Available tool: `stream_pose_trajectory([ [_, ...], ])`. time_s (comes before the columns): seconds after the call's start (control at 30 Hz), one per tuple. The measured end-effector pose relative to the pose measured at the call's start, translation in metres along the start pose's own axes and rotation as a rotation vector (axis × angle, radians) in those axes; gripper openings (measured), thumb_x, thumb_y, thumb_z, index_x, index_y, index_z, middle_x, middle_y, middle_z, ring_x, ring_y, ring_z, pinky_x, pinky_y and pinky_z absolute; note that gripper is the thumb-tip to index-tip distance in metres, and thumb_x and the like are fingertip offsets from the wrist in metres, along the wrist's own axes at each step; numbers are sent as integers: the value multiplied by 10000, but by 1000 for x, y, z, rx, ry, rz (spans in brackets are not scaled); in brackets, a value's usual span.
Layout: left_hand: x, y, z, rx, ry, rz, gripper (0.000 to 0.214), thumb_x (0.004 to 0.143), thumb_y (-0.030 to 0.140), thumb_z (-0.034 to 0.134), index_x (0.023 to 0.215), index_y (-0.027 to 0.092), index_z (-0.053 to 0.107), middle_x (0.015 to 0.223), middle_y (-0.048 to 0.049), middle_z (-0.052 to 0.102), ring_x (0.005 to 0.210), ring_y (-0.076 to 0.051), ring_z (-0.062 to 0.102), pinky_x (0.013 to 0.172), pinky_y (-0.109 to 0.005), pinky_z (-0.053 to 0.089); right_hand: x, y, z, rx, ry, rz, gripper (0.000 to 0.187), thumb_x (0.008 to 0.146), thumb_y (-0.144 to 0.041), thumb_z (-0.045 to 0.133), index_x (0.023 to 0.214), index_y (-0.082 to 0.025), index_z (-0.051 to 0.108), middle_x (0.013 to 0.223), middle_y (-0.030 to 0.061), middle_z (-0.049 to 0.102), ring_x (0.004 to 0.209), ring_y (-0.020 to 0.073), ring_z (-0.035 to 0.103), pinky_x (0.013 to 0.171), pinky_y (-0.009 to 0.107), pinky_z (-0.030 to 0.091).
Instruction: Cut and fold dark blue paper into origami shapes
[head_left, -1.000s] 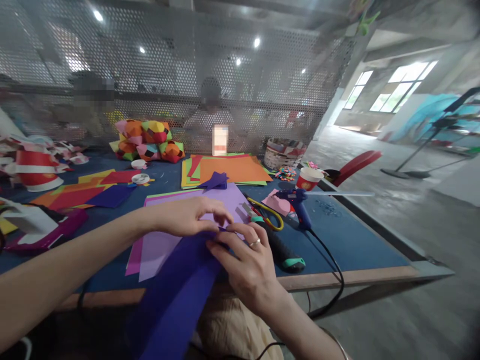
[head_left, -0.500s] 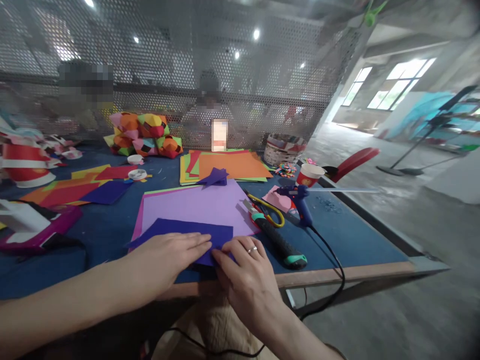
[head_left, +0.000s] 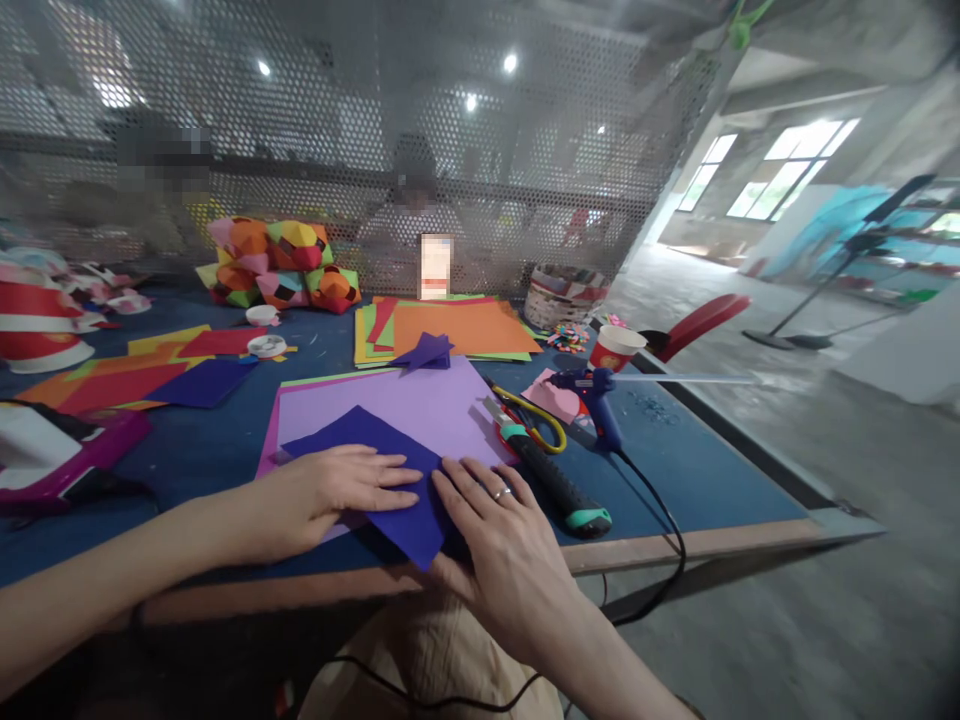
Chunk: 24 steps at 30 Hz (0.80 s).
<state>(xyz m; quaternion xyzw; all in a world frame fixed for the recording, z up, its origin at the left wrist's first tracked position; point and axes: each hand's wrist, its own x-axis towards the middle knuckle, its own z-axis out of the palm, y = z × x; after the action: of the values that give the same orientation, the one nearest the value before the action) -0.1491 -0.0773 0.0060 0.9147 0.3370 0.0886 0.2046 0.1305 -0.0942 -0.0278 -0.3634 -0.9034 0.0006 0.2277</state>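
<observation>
A dark purple sheet of paper point(head_left: 409, 525) lies turned like a diamond over a lilac sheet point(head_left: 390, 390), one corner pointing at the table's front edge. My left hand point(head_left: 345, 495) rests flat on it, fingers stretched to the right. At the paper's right edge lies my right hand point(head_left: 499, 520), ringed, its fingers extended and the thumb apart near the front corner. Beyond the lilac sheet sits a small folded purple paper piece point(head_left: 427, 352). A black and green utility knife point(head_left: 555, 480) and yellow-handled scissors point(head_left: 544, 420) lie right of my right hand.
A blue glue gun point(head_left: 600, 405) stands at right, its black cord running off the front edge. Coloured sheets point(head_left: 465, 328) are stacked at the back, near a woven basket point(head_left: 566, 295) and a paper cup point(head_left: 616, 348). Folded paper balls point(head_left: 281, 262) sit back left. People are behind the mesh.
The dark purple paper has turned from lying edge-on to a diamond position. My left hand has shifted slightly left, and my right hand's curled fingers have straightened along the paper's edge.
</observation>
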Motion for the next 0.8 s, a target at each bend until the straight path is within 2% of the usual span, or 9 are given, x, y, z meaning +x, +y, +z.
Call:
stream_pose_trajectory([
  [0.1,1,-2,-7,-28,-15,2,667,954,36,488,1485,414,627,1559,-13,607,1509,-256,520,1286,-519,362,1,-2,-2,-12,-8,21,636,988,-495,726,1485,-114,617,1547,150,625,1395,385,604,1160,609,459],
  [0.2,-1,-6,-7,-30,0,14,692,932,8,453,1460,407,652,1537,-6,629,1492,-248,543,1277,-525,377,1,1,1,18,86,10,457,1021,-426,694,1380,-143,692,1446,118,715,1330,344,652,1124,563,482],
  [0.3,-5,-2,-2,23,109,10,648,914,9,434,1399,332,718,1461,-35,698,1423,-246,619,1233,-512,454,0,5,5,68,253,-44,170,1034,-232,666,1167,-224,772,1227,36,825,1216,250,714,1092,462,492],
  [0.4,-8,7,10,86,247,-28,516,906,106,546,1359,249,747,1405,-78,739,1326,-276,696,1181,-494,523,1,5,6,96,350,-78,154,1024,-139,648,1041,-237,766,1067,-8,852,1127,198,739,1076,405,485],
  [0.47,-8,11,19,71,349,-56,449,919,173,596,1330,247,762,1368,-73,763,1267,-270,731,1155,-463,552,3,1,5,106,378,-88,151,1025,-126,636,988,-228,742,1003,-21,846,1088,183,743,1071,382,472],
  [0.57,-7,14,29,-81,470,-123,343,946,209,594,1197,284,815,1237,-32,822,1183,-238,770,1095,-402,598,4,-6,2,118,394,-77,181,1037,-116,599,943,-227,707,930,-32,823,1034,169,737,1048,360,457],
  [0.7,-5,16,30,-368,455,-277,160,935,339,694,940,296,849,1044,-21,857,1136,-265,789,1089,-440,602,5,-11,0,161,336,-10,143,1067,-194,594,970,-222,695,913,-15,791,919,176,713,901,331,471],
  [0.8,-6,20,27,-440,453,-314,146,916,391,734,913,299,847,1010,-18,857,1097,-267,794,1126,-472,568,6,-11,1,195,313,33,195,1085,-276,608,914,-227,689,846,-17,765,808,180,688,789,319,438],
])
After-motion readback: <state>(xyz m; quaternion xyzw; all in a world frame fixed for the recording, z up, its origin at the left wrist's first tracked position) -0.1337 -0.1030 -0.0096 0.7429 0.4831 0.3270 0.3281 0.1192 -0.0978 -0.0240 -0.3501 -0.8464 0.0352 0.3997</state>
